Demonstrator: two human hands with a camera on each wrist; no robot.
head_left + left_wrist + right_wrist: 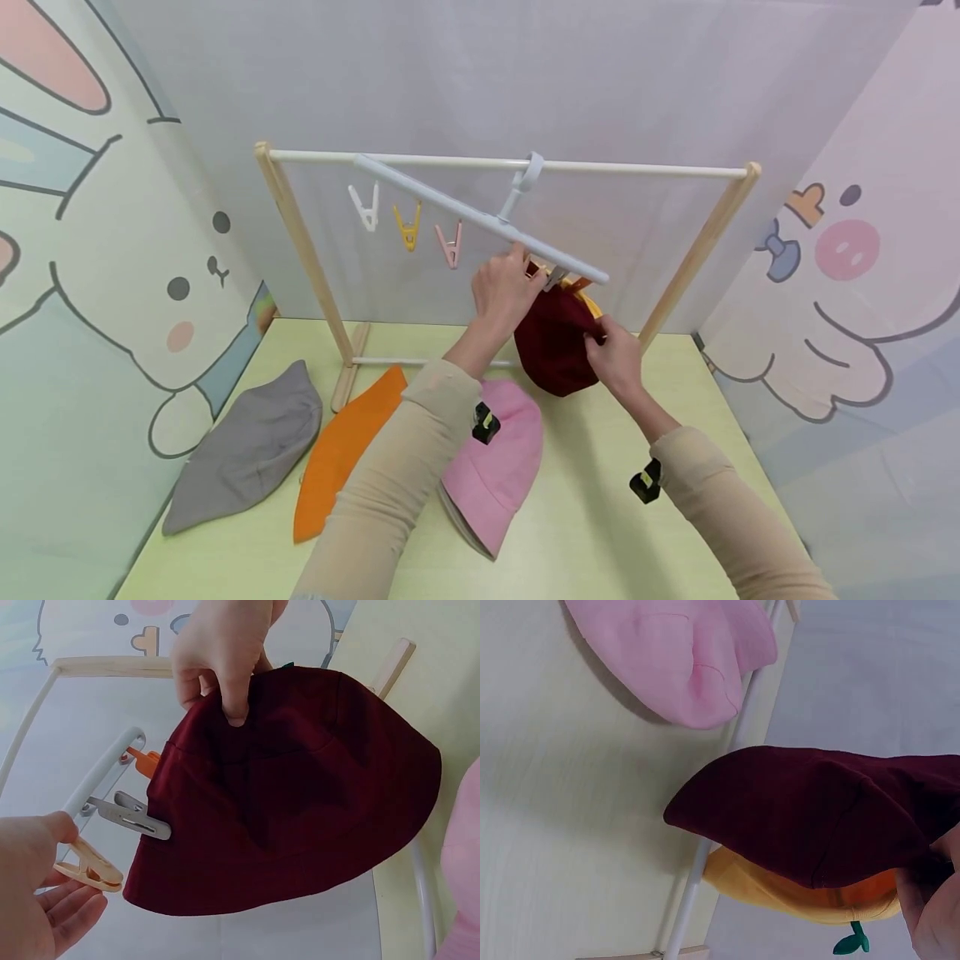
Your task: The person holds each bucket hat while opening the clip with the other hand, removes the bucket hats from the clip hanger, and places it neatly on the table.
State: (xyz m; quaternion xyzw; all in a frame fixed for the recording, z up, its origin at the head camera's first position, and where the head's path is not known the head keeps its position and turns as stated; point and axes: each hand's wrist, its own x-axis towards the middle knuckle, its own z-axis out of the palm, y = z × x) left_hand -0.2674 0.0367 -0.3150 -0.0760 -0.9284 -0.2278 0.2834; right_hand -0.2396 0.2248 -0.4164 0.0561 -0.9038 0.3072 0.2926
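Note:
A maroon bucket hat hangs by its brim from a grey clip on a pale blue hanger, which tilts down to the right. My right hand pinches the hat's fabric between thumb and fingers. Thumb and fingers of my left hand pinch a cream clip on the hanger, beside the brim. An orange clip is farther along, near the hanger's end. Behind the maroon hat is a yellow hat with a green sprout, mostly hidden in the head view.
White, yellow and pink clips hang under the hanger's raised side. It hooks over the white rod of a wooden-legged rack. Grey, orange and pink hats lie on the table.

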